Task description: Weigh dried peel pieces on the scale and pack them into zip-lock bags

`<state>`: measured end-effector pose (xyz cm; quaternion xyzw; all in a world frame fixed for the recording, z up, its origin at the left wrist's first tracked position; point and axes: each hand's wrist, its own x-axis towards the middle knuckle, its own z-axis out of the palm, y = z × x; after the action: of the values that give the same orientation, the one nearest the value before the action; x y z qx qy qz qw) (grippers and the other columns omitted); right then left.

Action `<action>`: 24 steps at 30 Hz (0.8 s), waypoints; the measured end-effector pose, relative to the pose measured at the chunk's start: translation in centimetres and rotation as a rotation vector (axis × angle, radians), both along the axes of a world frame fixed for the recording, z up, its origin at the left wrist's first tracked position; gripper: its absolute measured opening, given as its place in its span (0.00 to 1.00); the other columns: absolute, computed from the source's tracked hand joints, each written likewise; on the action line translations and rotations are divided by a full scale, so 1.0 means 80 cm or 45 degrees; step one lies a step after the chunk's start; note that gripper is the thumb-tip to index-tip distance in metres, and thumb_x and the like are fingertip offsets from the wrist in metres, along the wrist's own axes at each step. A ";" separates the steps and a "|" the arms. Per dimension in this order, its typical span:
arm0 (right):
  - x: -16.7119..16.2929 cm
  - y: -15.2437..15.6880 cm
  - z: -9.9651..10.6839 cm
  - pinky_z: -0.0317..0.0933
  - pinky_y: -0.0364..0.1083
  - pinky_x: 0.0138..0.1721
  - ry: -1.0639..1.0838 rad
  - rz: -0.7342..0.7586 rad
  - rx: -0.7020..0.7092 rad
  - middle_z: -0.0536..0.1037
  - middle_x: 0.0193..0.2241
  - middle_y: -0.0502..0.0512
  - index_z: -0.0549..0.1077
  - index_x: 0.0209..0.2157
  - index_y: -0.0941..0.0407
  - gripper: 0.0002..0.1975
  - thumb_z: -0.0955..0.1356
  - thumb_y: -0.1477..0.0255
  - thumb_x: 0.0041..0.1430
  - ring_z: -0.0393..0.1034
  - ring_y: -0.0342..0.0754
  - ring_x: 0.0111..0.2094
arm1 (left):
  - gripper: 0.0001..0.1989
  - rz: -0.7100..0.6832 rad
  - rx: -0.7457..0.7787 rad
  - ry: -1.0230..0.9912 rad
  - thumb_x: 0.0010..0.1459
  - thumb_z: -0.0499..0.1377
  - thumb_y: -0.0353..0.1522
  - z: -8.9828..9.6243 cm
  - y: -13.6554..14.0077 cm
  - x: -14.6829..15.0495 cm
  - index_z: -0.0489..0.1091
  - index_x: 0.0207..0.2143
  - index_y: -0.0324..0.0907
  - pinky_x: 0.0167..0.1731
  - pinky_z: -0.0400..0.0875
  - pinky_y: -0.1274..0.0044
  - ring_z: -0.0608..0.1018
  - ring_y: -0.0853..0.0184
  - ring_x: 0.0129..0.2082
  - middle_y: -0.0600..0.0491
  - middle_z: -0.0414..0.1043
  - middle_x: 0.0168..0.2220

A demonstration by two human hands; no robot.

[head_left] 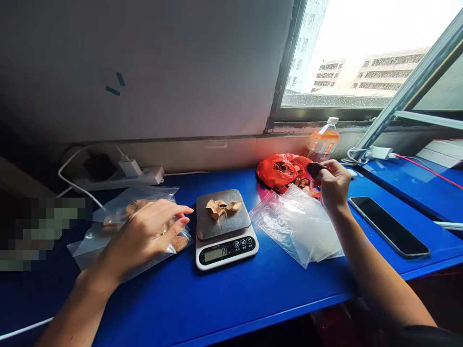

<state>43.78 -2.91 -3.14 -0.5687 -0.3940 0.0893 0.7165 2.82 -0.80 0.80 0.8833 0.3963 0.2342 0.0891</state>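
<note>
Between the thumb and fingers of my right hand is a dark, flat dried piece, held over the edge of a red plastic bag. More brown dried pieces show in the bag's mouth. My left hand is open over clear zip bags with brown pieces inside, its fingers stretched toward the scale. Pale tan, curled dried pieces lie on the metal plate of a white kitchen scale. Its display is lit, with digits that look like 79.
Flat clear zip bags lie right of the scale. Beyond them are a phone and an orange drink bottle. A power strip with a white cable sits back left. A metal frame rises at right on the blue table.
</note>
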 end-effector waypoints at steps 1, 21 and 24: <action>0.014 0.003 -0.005 0.51 0.44 0.18 0.034 -0.066 -0.035 0.66 0.16 0.44 0.66 0.24 0.52 0.03 0.66 0.74 0.43 0.56 0.42 0.15 | 0.13 -0.008 -0.034 -0.009 0.63 0.53 0.45 0.000 0.000 0.001 0.74 0.42 0.52 0.47 0.72 0.64 0.79 0.55 0.43 0.53 0.80 0.41; -0.121 -0.013 -0.028 0.57 0.45 0.24 -0.141 0.595 -0.342 0.70 0.21 0.45 0.67 0.31 0.50 0.05 0.64 0.74 0.52 0.63 0.45 0.21 | 0.08 -0.403 0.094 0.409 0.62 0.53 0.30 0.013 0.025 0.138 0.73 0.34 0.41 0.57 0.64 0.57 0.67 0.51 0.60 0.44 0.72 0.53; -0.122 -0.011 -0.027 0.60 0.46 0.26 -0.105 0.694 -0.441 0.74 0.24 0.49 0.69 0.28 0.51 0.04 0.64 0.73 0.54 0.66 0.47 0.24 | 0.08 -0.321 0.114 0.168 0.63 0.52 0.32 0.031 0.024 0.107 0.70 0.34 0.42 0.54 0.68 0.63 0.71 0.55 0.57 0.46 0.74 0.51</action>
<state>34.04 -3.81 -5.29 -0.5589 -0.5394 0.3204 0.5422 11.35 1.14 3.32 0.9426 0.2763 0.1800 0.0521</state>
